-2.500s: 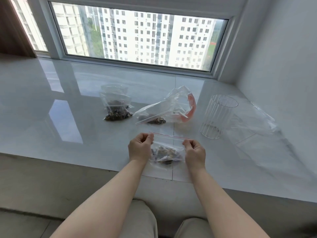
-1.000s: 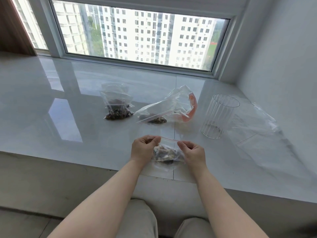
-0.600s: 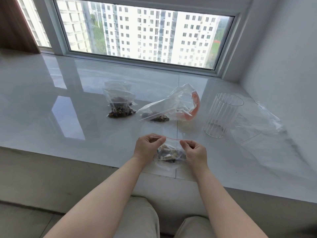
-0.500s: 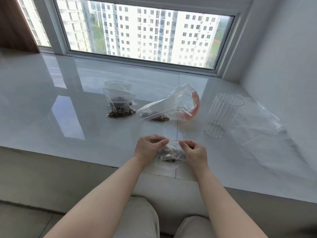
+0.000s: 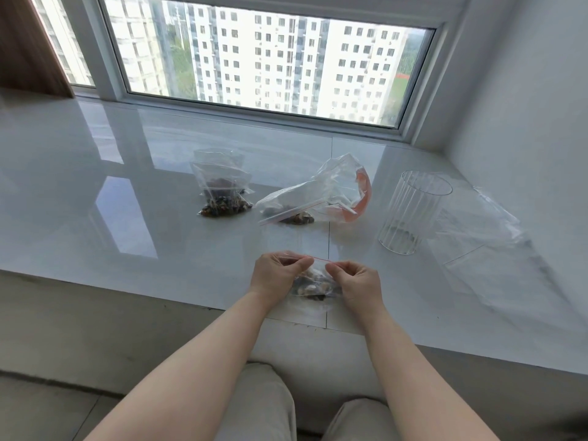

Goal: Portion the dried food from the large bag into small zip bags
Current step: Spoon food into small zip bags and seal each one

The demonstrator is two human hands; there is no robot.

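Observation:
A small clear zip bag point(image 5: 313, 285) with brown dried food hangs between my hands near the sill's front edge. My left hand point(image 5: 277, 274) pinches its red zip strip on the left. My right hand point(image 5: 356, 281) pinches the strip on the right, and only a short stretch of strip shows between the two. Behind them the large clear bag point(image 5: 321, 194) with an orange rim lies on its side, a little dried food spilling at its mouth. Filled small zip bags point(image 5: 222, 192) are stacked at the back left.
A ribbed clear plastic cup point(image 5: 412, 214) stands at the right on the glossy white sill point(image 5: 127, 218). Beside the cup lie flat empty clear bags point(image 5: 477, 224). A window runs along the back and a wall stands on the right. My knees show below the sill.
My hands have drawn closer together along the zip strip, the right one sliding left. The bag between them has bunched narrower. The other bags and the cup lie as before.

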